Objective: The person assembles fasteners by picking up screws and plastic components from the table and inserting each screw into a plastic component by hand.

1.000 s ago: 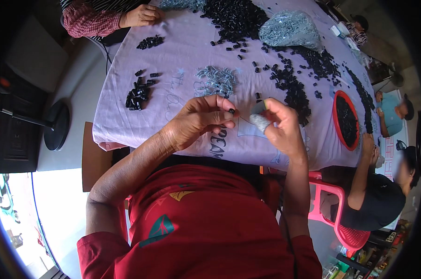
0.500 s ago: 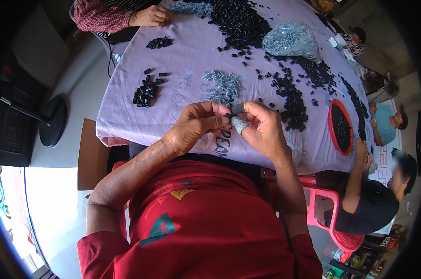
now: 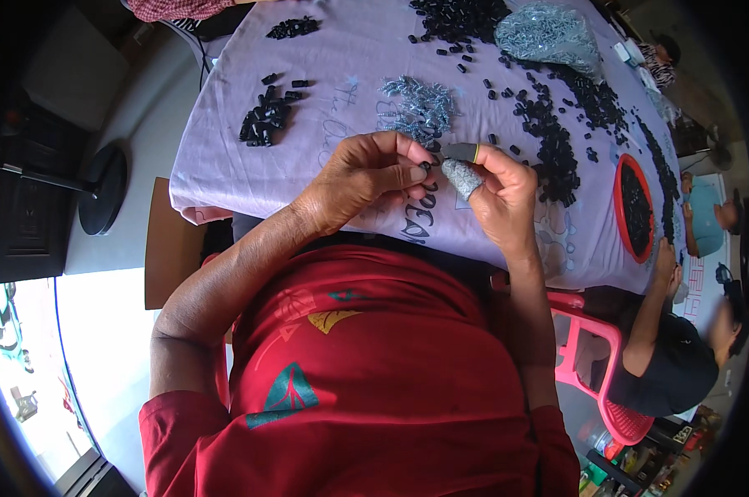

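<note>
My left hand pinches a small black cylindrical piece between thumb and fingertips, above the table's near edge. Just to its right is my right hand, thumb and index finger slightly apart, with nothing visible between them. A grey textured cover wraps its thumb, and a dark cover with a yellow rim sits on its index finger. Beyond my hands lies a pile of silvery screws. A heap of black pieces is to the left, with a smaller black heap farther back.
A cloth-covered table holds larger black piles, a clear bag of screws and a red bowl of black pieces. A person in black sits by a pink chair at right; another person's checked sleeve is at far left.
My right hand has drawn away from my left, and its thumb and index finger have parted. The black piece stays in my left hand. The view has shifted, so table things sit higher.
</note>
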Tool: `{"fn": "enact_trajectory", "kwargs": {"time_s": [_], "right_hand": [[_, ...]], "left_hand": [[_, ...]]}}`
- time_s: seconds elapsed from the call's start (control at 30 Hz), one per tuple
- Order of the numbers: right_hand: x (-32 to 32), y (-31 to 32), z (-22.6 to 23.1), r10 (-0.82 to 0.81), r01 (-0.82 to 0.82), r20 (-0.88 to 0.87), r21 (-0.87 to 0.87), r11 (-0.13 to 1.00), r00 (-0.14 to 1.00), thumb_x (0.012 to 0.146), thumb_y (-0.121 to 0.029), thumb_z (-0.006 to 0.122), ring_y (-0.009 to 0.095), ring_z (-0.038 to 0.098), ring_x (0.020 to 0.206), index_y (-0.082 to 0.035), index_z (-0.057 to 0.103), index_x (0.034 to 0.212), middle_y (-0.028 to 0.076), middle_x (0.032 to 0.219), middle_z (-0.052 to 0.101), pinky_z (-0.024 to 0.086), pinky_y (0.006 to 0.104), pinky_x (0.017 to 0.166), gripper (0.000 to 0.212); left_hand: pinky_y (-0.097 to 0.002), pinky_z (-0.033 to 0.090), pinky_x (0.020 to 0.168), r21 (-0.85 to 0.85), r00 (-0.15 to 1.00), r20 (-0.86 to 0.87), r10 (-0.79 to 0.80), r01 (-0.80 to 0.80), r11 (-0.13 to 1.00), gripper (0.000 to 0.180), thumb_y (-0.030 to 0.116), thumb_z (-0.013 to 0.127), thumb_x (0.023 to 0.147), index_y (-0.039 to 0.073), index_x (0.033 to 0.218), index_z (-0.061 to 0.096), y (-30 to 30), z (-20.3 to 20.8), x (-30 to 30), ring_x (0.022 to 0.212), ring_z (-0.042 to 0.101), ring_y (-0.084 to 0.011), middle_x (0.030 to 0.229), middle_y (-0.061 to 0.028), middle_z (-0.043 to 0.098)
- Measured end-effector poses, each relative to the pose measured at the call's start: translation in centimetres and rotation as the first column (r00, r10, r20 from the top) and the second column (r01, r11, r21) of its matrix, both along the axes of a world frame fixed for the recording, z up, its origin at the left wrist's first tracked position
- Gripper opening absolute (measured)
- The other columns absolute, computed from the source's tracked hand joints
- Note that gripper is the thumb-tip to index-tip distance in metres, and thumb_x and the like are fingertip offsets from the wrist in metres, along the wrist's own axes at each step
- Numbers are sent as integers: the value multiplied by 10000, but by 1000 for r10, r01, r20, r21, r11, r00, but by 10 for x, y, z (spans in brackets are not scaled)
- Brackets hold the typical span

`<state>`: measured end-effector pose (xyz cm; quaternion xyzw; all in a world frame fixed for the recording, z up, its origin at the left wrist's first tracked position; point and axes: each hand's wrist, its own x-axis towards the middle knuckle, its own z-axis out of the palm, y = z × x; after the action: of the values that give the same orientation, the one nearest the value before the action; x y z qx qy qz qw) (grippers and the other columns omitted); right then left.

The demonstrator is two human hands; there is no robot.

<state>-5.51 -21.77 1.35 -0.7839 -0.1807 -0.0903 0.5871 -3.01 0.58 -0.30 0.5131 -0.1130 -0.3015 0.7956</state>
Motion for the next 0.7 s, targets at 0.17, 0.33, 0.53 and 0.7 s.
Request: {"fn": "enact_trajectory", "kwargs": {"time_s": [0.17, 0.33, 0.53, 0.7], "right_hand": [[-5, -3, -5, 48, -42, -53, 105, 994, 997, 886, 95, 648, 58, 584, 826, 70, 698, 1047, 23, 914, 649, 497, 215, 752, 171], [-4, 1, -1, 71, -64, -73, 94, 994, 995, 884, 100, 633, 58, 607, 833, 64, 703, 1067, 21, 916, 669, 509, 217, 762, 200], [-4, -3, -5, 94, -81, -112, 110, 991, 989, 866, 100, 621, 71, 651, 856, 62, 704, 1060, 35, 932, 709, 529, 228, 785, 215], [-2, -3, -8, 86, -66, -142, 144, 987, 986, 851, 104, 609, 81, 669, 862, 63, 702, 1052, 49, 935, 721, 544, 240, 792, 225]], "left_hand": [[-217, 550, 782, 3, 999, 49, 10, -10, 1000, 157, 89, 681, 995, 41, 1143, 658, -3, -5, 2, 887, 673, -85, 1023, -31, 723], [-220, 549, 807, 22, 998, 59, -16, 15, 1000, 161, 98, 695, 987, 40, 1133, 659, -2, -4, 0, 896, 670, -88, 1035, -37, 721], [-226, 549, 800, -33, 999, 45, 6, -4, 999, 151, 69, 694, 981, 20, 1121, 664, -6, -6, -1, 860, 669, -94, 1012, -57, 728], [-224, 541, 773, -17, 997, 71, 8, -7, 1000, 133, 42, 688, 979, 15, 1109, 680, -6, -7, 0, 850, 664, -84, 984, -50, 733]]}}
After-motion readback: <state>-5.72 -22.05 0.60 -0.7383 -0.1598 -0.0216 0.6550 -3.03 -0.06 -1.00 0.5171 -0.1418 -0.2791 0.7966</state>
